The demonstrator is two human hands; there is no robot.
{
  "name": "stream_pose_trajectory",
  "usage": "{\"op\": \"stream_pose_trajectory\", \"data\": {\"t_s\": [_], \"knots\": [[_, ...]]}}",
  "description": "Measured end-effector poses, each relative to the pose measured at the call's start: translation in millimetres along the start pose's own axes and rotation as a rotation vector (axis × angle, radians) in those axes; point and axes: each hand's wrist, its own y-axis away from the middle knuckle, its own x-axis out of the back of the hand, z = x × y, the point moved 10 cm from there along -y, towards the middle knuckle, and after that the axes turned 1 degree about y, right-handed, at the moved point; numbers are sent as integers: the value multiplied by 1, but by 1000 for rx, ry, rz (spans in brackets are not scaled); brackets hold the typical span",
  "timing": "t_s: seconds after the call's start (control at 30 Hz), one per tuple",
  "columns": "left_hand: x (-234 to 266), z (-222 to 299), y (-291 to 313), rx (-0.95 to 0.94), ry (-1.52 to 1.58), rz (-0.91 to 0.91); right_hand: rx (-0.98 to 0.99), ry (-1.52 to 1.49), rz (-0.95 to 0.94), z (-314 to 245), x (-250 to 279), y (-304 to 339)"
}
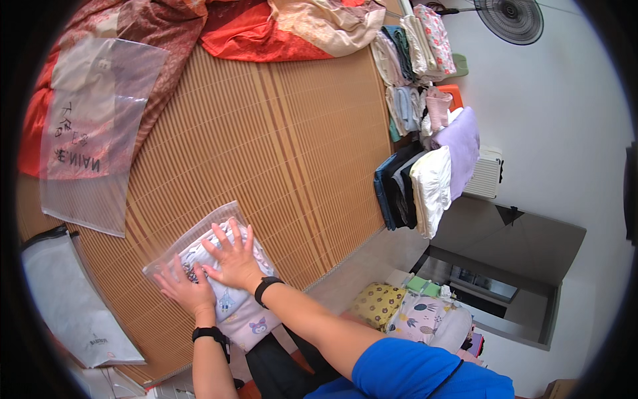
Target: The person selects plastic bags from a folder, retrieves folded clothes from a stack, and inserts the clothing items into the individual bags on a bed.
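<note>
My left hand (185,290) lies with fingers spread on a clear plastic bag (224,211) on the bamboo mat. Beside it, my right hand (234,259) also presses down flat, its fingers apart and the two thumbs close together. Under both palms are folded pale clothes (228,300), white-blue and light purple with cartoon prints, lying flat in the bag. A small dark patterned patch shows between the hands. The bag's far edge sticks out past my fingertips. The clothes' near end reaches the mat's edge by my dark-clothed legs. Each wrist wears a black band.
The bamboo mat (319,153) covers the bed. A printed clear bag (133,133) lies over red and cream bedding (246,33) at far left. Nearer, a white zip bag (73,299) lies flat. Folded clothes (399,189) stand in stacks along the right edge. Patterned pillows (382,302) lie beyond my right arm.
</note>
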Motion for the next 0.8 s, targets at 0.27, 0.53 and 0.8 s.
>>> {"op": "stream_pose_trajectory", "data": {"t_s": [0.27,0.53,0.8], "knots": [[7,5,-7,-48,61,35,70,141,15,3,-18,0],[0,-1,-2,-15,93,96,76,172,-53,-2,-19,-3],[-3,1,-3,-8,89,84,92,184,-21,-2,-15,-5]]}}
